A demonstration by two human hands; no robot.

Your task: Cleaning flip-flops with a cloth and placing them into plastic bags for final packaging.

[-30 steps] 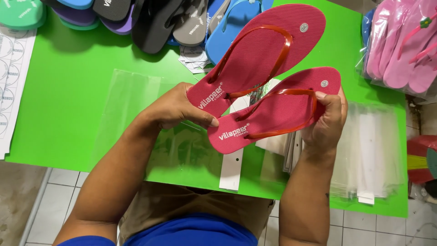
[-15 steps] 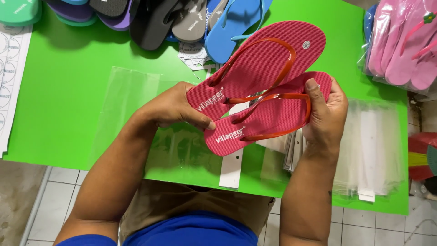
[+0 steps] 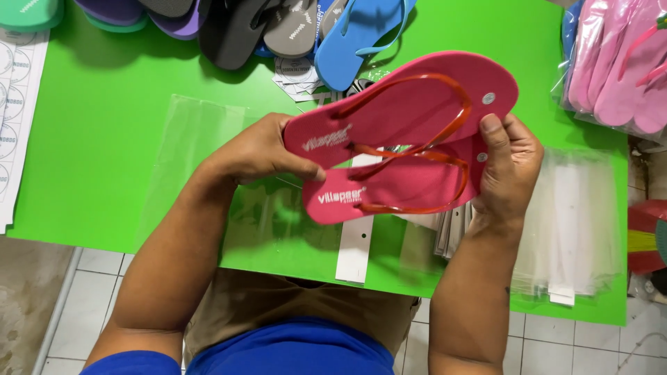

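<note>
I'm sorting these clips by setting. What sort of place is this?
Probably a footwear packing table: hands hold a pink flip-flop pair over a green table, with clear bags stacked and more flip-flops piled behind.

I see clear plastic bags (image 3: 187, 160) lying flat on the green table (image 3: 104, 104), a stack of clear bags with white header strips (image 3: 577, 236) at right, and white round-sticker sheets (image 3: 17, 118) far left
</note>
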